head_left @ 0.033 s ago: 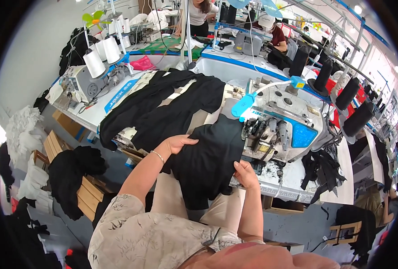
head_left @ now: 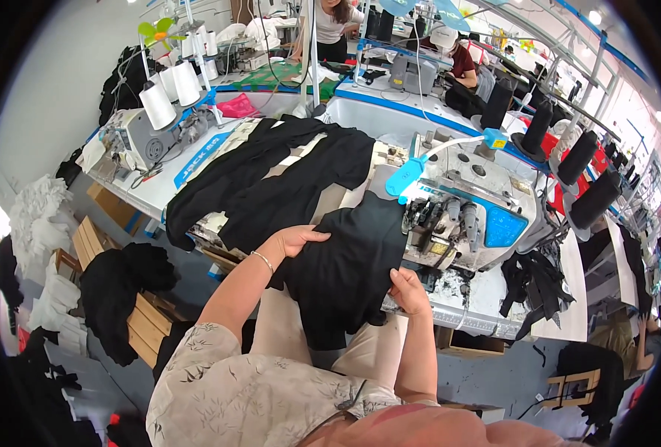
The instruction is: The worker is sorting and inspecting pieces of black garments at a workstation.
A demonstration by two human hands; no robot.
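Pinching soft black cloth [head_left: 345, 272] | left hand [head_left: 295, 240], right hand [head_left: 410, 291] | loose folds | beside boxy sewing machine [head_left: 511, 195]

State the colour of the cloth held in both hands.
The cloth is black, with no visible pattern; the head view shows it best.

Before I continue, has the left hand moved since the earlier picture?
No, not visibly: against the sewing machine, the left hand sits in the same place, holding the black cloth.
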